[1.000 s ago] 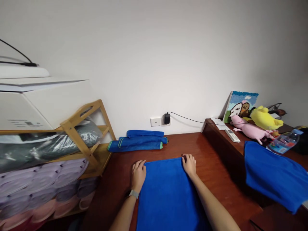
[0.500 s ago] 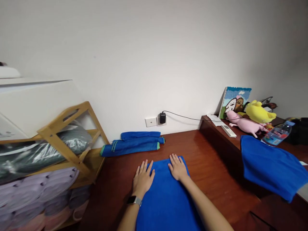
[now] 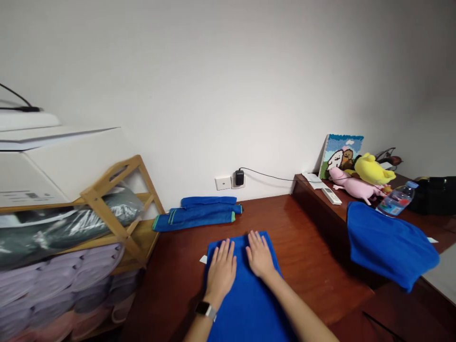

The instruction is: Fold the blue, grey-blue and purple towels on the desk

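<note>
A blue towel [image 3: 245, 294] lies spread on the dark red wooden table [image 3: 306, 247], running down past the bottom of the view. My left hand [image 3: 221, 270] rests flat on its upper left part, fingers stretched out and pointing away from me. Flat on the upper right part lies my right hand [image 3: 260, 255], fingers also extended. Beside the towel's left edge a small white tag [image 3: 203, 259] shows. Beyond my hands, against the wall, several folded blue towels [image 3: 199, 216] with green edging are laid together.
A second blue towel [image 3: 388, 244] hangs over the raised ledge on the right. On that ledge are a remote control [image 3: 331, 195], a pink plush toy [image 3: 352, 184], a yellow plush toy [image 3: 374, 170] and a bottle [image 3: 397, 199]. A wooden rack [image 3: 119, 232] with slippers stands left.
My left hand has moved right, inward from the towel's left edge, uncovering the corner and white tag. My right hand stays near the upper right part. The view has turned slightly left.
</note>
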`<state>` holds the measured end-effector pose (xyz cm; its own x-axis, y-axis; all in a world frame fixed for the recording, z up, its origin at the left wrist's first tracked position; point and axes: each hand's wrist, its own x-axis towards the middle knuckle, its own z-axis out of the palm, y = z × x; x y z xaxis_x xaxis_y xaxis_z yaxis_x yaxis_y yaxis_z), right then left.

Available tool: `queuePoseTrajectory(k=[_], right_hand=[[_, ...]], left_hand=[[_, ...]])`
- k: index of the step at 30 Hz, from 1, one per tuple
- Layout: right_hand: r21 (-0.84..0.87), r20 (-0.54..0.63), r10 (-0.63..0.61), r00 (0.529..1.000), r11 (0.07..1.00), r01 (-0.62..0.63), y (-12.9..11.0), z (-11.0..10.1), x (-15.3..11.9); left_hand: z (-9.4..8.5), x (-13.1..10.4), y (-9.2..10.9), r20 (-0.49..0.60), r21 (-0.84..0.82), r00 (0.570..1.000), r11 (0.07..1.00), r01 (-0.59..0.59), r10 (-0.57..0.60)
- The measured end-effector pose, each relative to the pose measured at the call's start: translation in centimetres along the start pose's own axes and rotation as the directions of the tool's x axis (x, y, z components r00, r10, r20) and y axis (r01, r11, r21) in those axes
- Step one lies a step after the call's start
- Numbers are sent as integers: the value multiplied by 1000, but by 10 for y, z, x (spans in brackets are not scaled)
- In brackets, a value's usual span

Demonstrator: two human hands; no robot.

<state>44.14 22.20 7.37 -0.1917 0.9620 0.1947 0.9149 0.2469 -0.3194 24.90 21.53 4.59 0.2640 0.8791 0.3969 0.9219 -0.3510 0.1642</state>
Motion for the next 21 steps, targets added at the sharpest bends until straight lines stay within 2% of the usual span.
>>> queuePoseTrajectory(k=[3, 5, 7, 11, 13, 15, 18, 21], right_hand=[[68, 68, -111, 991, 992, 107, -25, 11, -22], [77, 114, -111, 987, 992, 103, -24, 13, -29], [53, 127, -68, 990, 997, 62, -8, 9, -32], [-12, 132, 99, 986, 995, -98, 41, -8, -34], [-13, 122, 172, 977, 985, -172, 56, -15, -32], [1, 78, 182, 980, 983, -183, 56, -18, -23], [35, -1, 52, 999, 998, -52, 30, -8, 0], [79, 33, -74, 997, 994, 71, -2, 12, 26]], left_hand=[[5, -24, 18, 83, 13, 996, 1000, -7, 6], [8, -36, 16, 131, 39, 989, 998, 57, -62], [10, -43, 7, 143, 60, 983, 993, 105, -113], [9, -48, -12, 124, 60, 982, 989, 134, -141], [6, -42, -17, 88, 47, 985, 988, 147, -151], [3, -27, -20, 22, 27, 988, 988, 152, -152], [3, 3, -20, -40, -12, 996, 997, 76, -76], [12, 26, -18, 32, -18, 999, 1000, -11, 11]])
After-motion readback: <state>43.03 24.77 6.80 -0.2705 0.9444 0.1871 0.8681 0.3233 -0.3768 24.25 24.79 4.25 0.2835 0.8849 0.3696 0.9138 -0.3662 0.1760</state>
